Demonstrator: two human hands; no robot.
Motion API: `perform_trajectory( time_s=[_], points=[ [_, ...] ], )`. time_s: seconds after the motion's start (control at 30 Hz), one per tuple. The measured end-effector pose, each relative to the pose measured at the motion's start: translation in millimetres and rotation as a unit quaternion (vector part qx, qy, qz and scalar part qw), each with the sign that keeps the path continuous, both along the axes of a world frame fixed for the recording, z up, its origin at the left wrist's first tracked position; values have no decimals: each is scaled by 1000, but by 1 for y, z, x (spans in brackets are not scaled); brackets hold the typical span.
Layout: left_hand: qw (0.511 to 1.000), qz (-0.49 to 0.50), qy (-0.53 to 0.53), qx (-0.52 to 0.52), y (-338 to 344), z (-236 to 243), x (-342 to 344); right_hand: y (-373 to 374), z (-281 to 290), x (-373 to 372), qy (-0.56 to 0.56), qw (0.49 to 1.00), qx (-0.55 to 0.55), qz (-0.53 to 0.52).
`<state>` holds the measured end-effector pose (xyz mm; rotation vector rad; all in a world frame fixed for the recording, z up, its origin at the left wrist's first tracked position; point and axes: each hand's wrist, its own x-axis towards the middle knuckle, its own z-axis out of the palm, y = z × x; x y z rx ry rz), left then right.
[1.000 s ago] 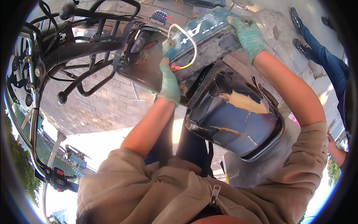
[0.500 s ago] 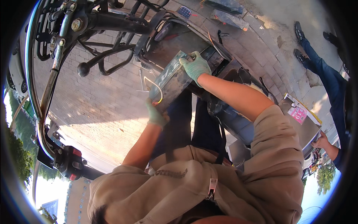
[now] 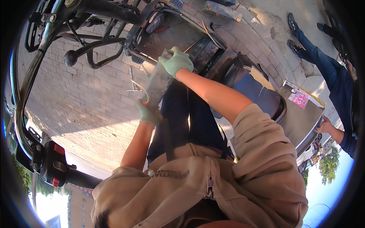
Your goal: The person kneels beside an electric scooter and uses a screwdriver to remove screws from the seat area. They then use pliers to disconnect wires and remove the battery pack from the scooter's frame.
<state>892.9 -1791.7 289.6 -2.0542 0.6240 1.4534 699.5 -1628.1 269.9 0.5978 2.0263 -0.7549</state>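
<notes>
Between my two gloved hands is a dusty grey, block-shaped battery, blurred by motion. A pale wire loops from its near end. My left hand, in a light green glove, is closed on the near end. My right hand, gloved alike, grips the far end from above. The battery is tilted in front of my legs, left of the open storage box of a vehicle. Inside that box lie a dark object and a red-handled tool.
A torn dark seat is right of the box. Handlebars and black bars rise at left. A T-shaped metal tool lies on the paving. At the top is another battery. A co-worker's hand rests by a metal panel.
Both hands have carried the battery leftward, away from the box, and its angle has become steeper. The view has shifted, showing more of the seat.
</notes>
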Motion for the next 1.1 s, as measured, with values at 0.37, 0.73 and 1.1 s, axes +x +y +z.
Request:
perform_trajectory(
  time_s=[0.37,0.73,1.1],
  points=[
    [998,46,19,36,-24,-25,36,4,-12,21,28,984,-125,122],
    [997,53,23,50,-28,-30,42,24,-226,75,-48,976,-14,-212],
    [995,43,51,76,-36,-34,48,12,-342,106,8,973,-155,171]
  ],
)
